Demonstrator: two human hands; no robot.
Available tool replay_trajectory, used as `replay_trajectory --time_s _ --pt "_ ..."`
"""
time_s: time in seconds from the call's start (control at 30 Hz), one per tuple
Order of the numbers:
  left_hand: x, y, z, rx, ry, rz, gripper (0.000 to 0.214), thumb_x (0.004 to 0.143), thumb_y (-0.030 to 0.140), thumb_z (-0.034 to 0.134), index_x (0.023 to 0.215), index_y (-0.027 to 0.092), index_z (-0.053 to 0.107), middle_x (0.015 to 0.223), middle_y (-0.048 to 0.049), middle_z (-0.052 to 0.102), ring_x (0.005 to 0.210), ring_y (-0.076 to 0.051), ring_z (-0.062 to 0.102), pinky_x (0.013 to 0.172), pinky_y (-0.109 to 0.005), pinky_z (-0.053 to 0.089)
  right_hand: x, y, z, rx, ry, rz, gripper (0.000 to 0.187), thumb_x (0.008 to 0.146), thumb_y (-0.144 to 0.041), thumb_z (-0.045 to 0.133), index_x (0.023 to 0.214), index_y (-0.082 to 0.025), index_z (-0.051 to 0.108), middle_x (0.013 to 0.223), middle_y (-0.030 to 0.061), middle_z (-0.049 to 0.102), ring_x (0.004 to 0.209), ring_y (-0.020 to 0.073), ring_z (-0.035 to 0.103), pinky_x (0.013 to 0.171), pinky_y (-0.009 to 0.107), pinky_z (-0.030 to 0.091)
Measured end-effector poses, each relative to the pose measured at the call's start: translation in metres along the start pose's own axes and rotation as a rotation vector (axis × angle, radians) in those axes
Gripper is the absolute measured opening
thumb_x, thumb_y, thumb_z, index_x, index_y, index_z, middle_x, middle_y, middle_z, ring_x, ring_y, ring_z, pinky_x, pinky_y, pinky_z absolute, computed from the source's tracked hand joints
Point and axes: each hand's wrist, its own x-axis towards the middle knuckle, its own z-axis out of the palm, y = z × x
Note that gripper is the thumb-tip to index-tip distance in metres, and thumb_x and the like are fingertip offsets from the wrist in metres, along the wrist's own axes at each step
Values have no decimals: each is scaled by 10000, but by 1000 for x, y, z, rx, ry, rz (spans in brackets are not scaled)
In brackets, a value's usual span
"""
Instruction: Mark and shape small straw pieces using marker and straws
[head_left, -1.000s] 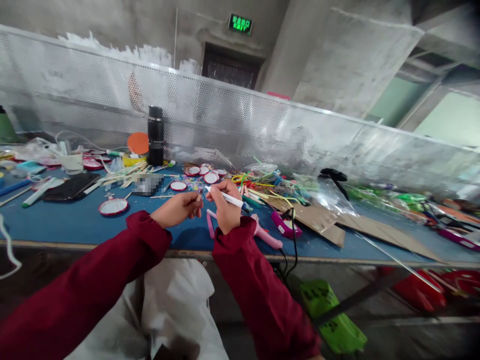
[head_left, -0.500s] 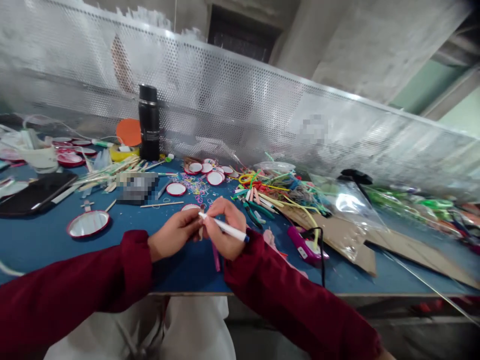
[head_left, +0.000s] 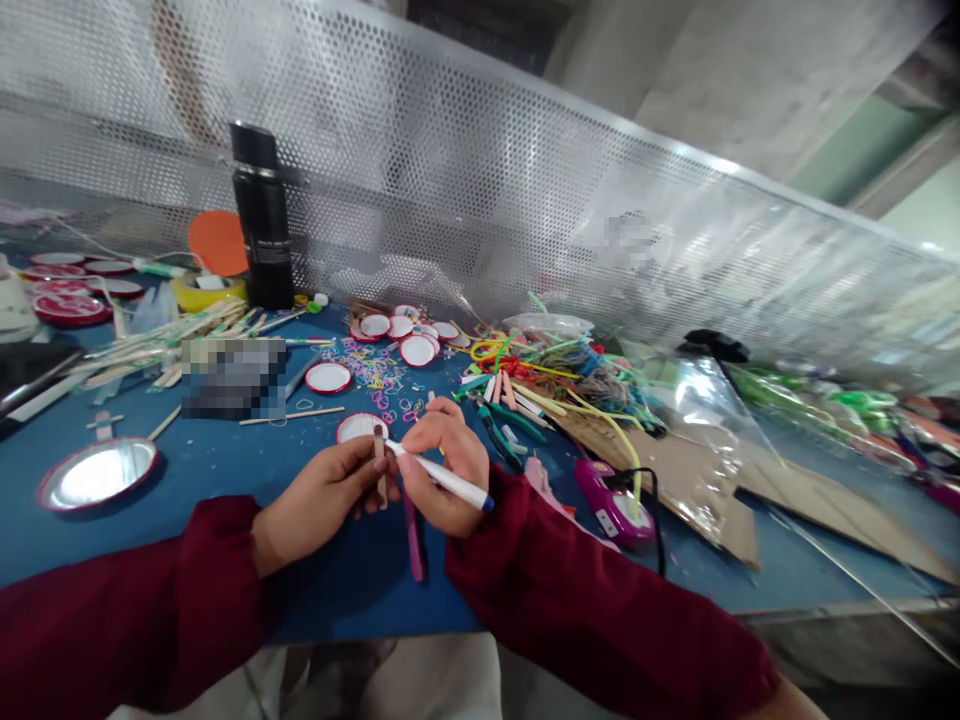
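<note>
My left hand (head_left: 319, 495) is closed, pinching a short flat wooden stick (head_left: 379, 446) upright, its top end dark brown. In my right hand (head_left: 450, 450) is a white marker pen (head_left: 450, 482) with a blue end, gripped as for writing. The pen's tip points left and meets or nearly meets the stick's upper part; I cannot tell whether they touch. Just behind the fingers lies a round white disc with a red rim (head_left: 362, 427). A purple pen-like stick (head_left: 414, 540) rests on the blue table (head_left: 330, 590) beneath my hands.
A black flask (head_left: 262, 225) stands by the perforated metal screen (head_left: 465, 180). Left are wooden sticks (head_left: 195, 325) and a round mirror (head_left: 101, 472). Small coloured bands (head_left: 371, 370), pliers (head_left: 499, 435), a purple device with a black cord (head_left: 611, 505) and cardboard (head_left: 690, 470) spread across.
The view has shifted, so the table's things sit differently in the picture. The stick is now more plainly visible, with the pen's tip still at its upper part. Both hands keep their holds.
</note>
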Motion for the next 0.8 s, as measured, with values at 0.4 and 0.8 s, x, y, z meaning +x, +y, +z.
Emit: replay_trajectory --time_s 0.4,0.8 --pt "16 -1 15 9 -41 -14 467 895 629 500 823 175 575 740 -13 626 584 -100 532 554 -224 453 -14 12 -19 -8 63 116 124 810 -159 589 877 -257 556 757 -10 638 711 173 616 950 472 452" --pt "15 -7 17 22 -34 -11 436 904 596 515 810 175 576 730 -12 634 582 -104 541 544 -219 454 -14 12 -15 -65 45 104 134 775 -164 623 842 -249 543 734 -24 649 693 161 629 978 463 454"
